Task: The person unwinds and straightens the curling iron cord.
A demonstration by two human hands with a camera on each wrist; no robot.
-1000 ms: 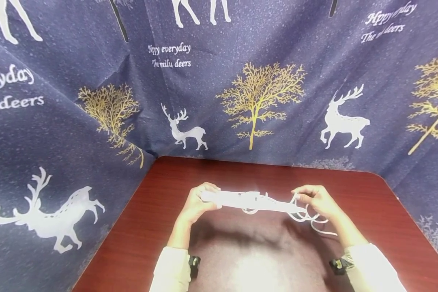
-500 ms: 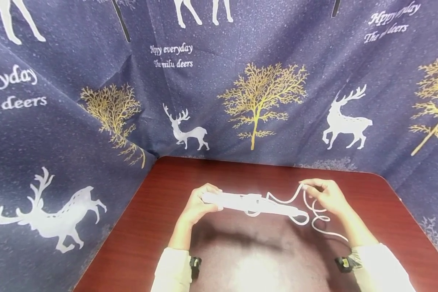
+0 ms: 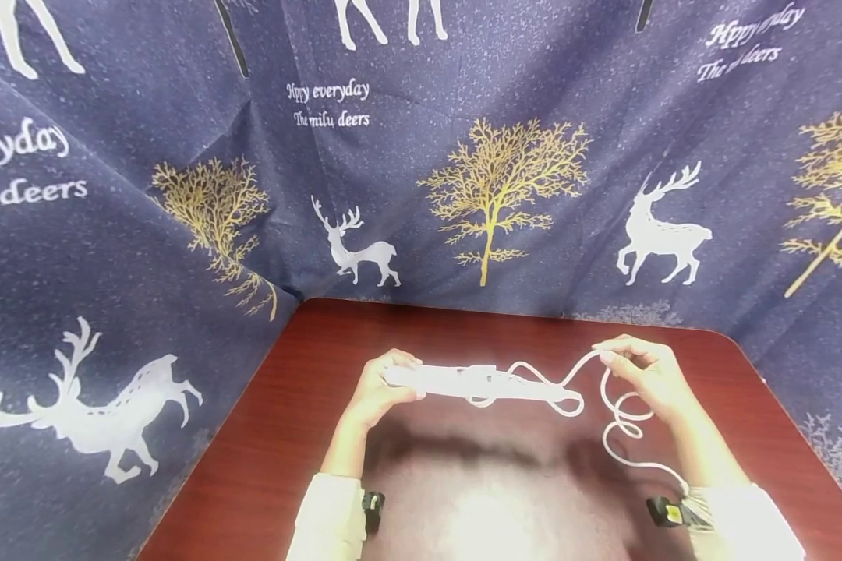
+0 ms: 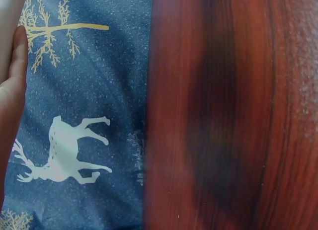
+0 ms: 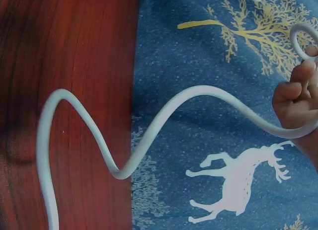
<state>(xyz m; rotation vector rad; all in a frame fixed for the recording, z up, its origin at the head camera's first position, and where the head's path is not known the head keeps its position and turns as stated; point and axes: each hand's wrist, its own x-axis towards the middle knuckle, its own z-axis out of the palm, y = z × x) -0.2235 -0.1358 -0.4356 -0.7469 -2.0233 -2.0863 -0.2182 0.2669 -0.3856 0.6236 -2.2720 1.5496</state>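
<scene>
A long white bar [image 3: 438, 380], which looks like a power strip, is held level above the table; glare washes out its detail. My left hand [image 3: 382, 387] grips its left end, with the thumb on the near side. A white cord [image 5: 203, 90] is looped about the bar's middle and right end. My right hand [image 3: 649, 372] pinches the cord between thumb and fingertips, off to the right of the bar. Below that hand the cord hangs in loose coils towards the right wrist. The left wrist view catches just an edge of the power strip [image 4: 7, 26] beside the fingers.
A reddish-brown wooden table [image 3: 309, 366] lies beneath both hands, with a bright glare patch at the front. Dark blue cloth [image 3: 421, 195] printed with deer and trees hangs behind it and at the sides. A small dark camera [image 3: 373, 510] sits on the left wrist.
My right hand has moved right and slightly up, away from the power strip's end, drawing the cord out with it. The cord's coils have spread. The left hand stays nearly in place.
</scene>
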